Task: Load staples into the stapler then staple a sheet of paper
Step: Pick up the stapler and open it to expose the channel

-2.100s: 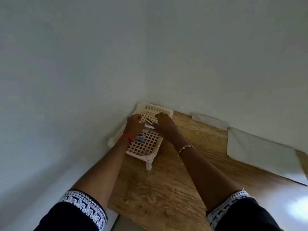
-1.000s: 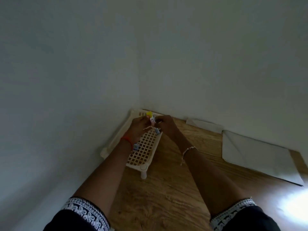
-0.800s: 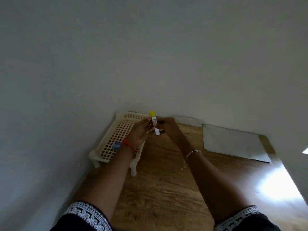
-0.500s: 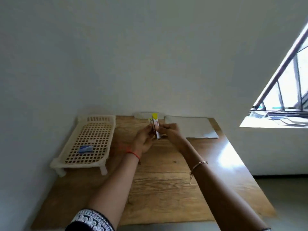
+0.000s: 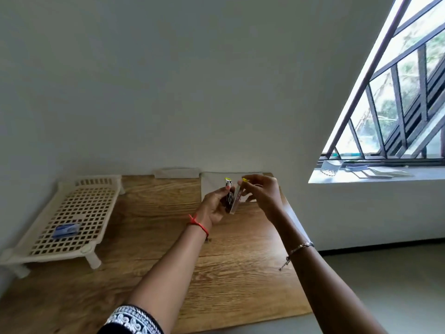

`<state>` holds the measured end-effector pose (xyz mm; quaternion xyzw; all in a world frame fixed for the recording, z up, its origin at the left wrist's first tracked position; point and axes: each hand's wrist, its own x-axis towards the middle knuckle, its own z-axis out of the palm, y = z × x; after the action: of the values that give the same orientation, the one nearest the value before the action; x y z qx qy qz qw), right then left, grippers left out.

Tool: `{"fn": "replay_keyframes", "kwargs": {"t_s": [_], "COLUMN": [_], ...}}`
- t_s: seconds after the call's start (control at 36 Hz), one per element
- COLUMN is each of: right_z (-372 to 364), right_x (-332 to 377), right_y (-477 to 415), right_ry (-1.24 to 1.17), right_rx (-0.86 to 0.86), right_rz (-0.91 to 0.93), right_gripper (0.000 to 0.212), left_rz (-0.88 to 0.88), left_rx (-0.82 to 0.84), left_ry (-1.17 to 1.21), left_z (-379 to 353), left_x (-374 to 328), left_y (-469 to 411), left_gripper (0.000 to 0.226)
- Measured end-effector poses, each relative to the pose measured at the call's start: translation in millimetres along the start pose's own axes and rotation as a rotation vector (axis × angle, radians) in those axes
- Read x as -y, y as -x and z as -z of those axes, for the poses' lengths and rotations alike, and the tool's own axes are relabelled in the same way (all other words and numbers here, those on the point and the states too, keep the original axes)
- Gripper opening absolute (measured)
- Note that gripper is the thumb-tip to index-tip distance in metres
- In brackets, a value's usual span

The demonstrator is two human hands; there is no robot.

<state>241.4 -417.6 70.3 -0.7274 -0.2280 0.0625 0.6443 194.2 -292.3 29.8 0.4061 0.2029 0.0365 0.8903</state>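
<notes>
Wooden desk (image 5: pixel 144 273): left hand (image 5: pixel 213 208) clamps stapler (image 5: pixel 228 201) base, right hand (image 5: pixel 262 191) pinches its lifted top. Small, light, rigid; likely springy, so grip by the sides.

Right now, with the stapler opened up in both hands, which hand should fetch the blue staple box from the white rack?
Left. The left hand is on the rack's side, nearer the staple box. The right hand would have to cross over; it could probably take the stapler whole.
</notes>
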Motion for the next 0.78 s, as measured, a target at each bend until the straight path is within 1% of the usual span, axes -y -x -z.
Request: {"fn": "replay_keyframes", "kwargs": {"t_s": [0.08,0.11,0.17,0.22,0.25,0.33,0.44,0.5,0.56,0.64,0.78], "right_z": [14.1,18.3,26.5,33.9,37.7,46.9,52.9,53.7,54.6,54.3,54.6], "right_x": [-2.8,-3.7,-6.4,-9.9,-11.5,-17.3,-32.1,-40.2,-49.1,-56.9,-61.9], "right_y": [-8.4,-10.1,-11.8,-12.0,-11.5,-6.9,4.8,11.2,16.3,22.1,25.7], "right_ry": [0.014,0.012,0.021,0.063,0.099,0.134,0.111,0.102,0.038,-0.001,-0.012], "right_rx": [0.053,0.073,0.128,0.193,0.233,0.39,0.589,0.635,0.662,0.723,0.818], "right_rz": [0.043,0.052,0.072,0.09,0.1,0.101,-0.004,-0.043,-0.101,-0.164,-0.209], "right_gripper": [0.008,0.009,0.008,0.022,0.026,0.033,0.035,0.03,0.026,0.019,0.015], "left_rz": [-0.007,-0.007,0.001,0.003,-0.001,-0.033,-0.074,-0.098,-0.117,-0.123,-0.115], "left_rx": [-0.035,-0.051,-0.083,-0.101,-0.104,-0.108,-0.13,-0.136,-0.132,-0.11,-0.075], "left_ry": [0.02,0.065,0.246,0.395,0.424,0.382,0.381,0.377,0.377,0.428,0.458], "left_z": [-8.5,-9.8,-11.6,-11.4,-11.1,-11.3,-9.9,-10.9,-12.6,-15.6,-19.4], "left_x": [5.4,6.6,8.3,9.5,10.1,11.9,15.5,16.8,18.1,20.6,22.0], "left_y": [-8.3,-10.8,-13.8,-16.8,-18.9,-24.7,-30.9,-32.3,-33.0,-31.1,-23.4], "left_gripper": [0.025,0.027,0.027,0.029,0.031,0.031,0.032,0.032,0.031,0.031,0.029]}}
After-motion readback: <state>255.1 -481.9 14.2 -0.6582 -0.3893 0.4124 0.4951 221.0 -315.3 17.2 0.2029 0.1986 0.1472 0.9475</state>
